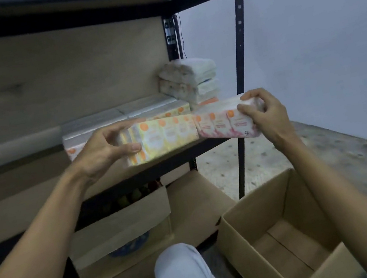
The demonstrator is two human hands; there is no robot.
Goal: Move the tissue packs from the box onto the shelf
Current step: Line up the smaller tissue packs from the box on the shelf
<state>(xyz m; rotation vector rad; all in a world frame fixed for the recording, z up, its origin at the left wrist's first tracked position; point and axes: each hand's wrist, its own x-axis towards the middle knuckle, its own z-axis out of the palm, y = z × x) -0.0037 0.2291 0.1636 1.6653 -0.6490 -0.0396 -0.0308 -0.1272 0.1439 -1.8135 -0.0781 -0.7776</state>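
In front of the shelf (172, 163), the left hand (103, 150) grasps a yellow tissue pack (165, 139) in its fingers (114, 129). Stored packs (124, 115) already lie on the shelf behind. The right hand (264, 114) pinches a pink tissue pack (219, 125). Below the shelf, the box (280, 232) looks empty, so these two seem the last.

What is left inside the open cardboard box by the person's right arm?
Only the bare bottom flaps of the cardboard box show; nothing lies on them. The right forearm and the box's near wall hide part of the inside.
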